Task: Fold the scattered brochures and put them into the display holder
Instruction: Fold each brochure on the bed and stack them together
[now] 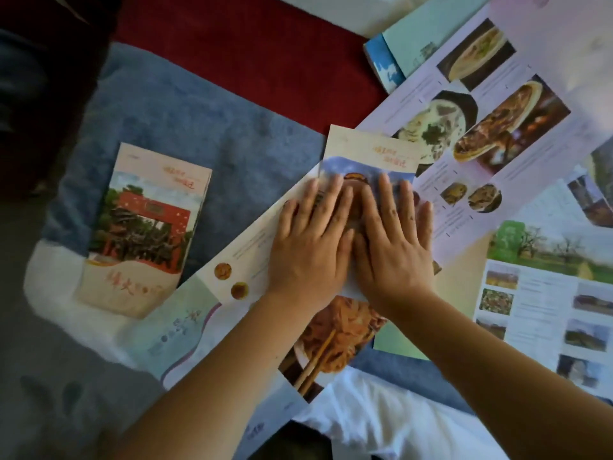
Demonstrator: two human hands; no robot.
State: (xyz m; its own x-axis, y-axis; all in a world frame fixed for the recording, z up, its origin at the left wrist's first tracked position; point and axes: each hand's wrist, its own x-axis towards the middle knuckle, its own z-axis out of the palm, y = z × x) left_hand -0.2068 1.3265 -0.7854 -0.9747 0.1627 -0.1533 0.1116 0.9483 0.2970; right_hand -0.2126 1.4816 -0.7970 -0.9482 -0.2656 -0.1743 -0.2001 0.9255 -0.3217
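My left hand (310, 242) and my right hand (393, 240) lie flat side by side, fingers straight, pressing on a partly folded food brochure (368, 151) in the middle of the view. Its lower panel with a noodle photo (335, 343) spreads out below my wrists. A folded brochure with a red gate picture (146, 227) lies on the left. Unfolded brochures lie on the right: one with dish photos (491, 104) and one with landscape photos (544, 293). No display holder is in view.
Everything rests on a blue and white blanket (205, 127) over a dark red surface (248, 44). A blue and pale green booklet (411, 44) lies at the top right. White cloth (381, 419) bunches at the bottom.
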